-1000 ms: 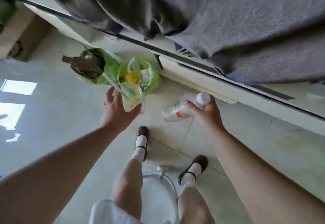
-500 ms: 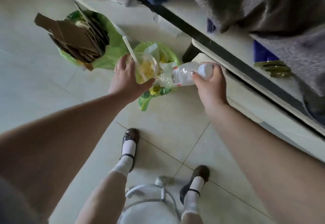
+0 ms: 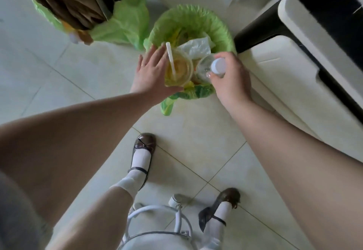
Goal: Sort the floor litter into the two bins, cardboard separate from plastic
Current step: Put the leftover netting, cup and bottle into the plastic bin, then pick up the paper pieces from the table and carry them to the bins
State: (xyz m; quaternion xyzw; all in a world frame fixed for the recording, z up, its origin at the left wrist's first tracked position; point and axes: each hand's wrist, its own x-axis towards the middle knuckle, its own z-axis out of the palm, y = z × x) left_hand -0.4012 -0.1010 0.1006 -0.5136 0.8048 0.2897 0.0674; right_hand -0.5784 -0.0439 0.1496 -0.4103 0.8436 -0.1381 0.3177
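Note:
A clear plastic cup [image 3: 179,68] with yellow liquid and a white straw sits over the green-lined bin [image 3: 190,15], which holds plastic wrappers. My left hand [image 3: 150,74] lies against the cup's left side, fingers straight and spread, thumb along its near edge. My right hand [image 3: 228,80] pinches a clear plastic bottle [image 3: 204,67] by its white-capped neck, body pointing down into the same bin. A second green-lined bin [image 3: 127,20] at the upper left is packed with brown cardboard [image 3: 74,0].
A black furniture leg [image 3: 259,27] and white panels [image 3: 294,76] stand just right of the plastic bin. My feet in dark shoes [image 3: 144,144] are on the pale tiled floor. A white metal frame [image 3: 157,213] sits between them.
Both hands moved down over the plastic bin. The bottle tipped from lying sideways to pointing down into it. My left fingers straightened away from the cup.

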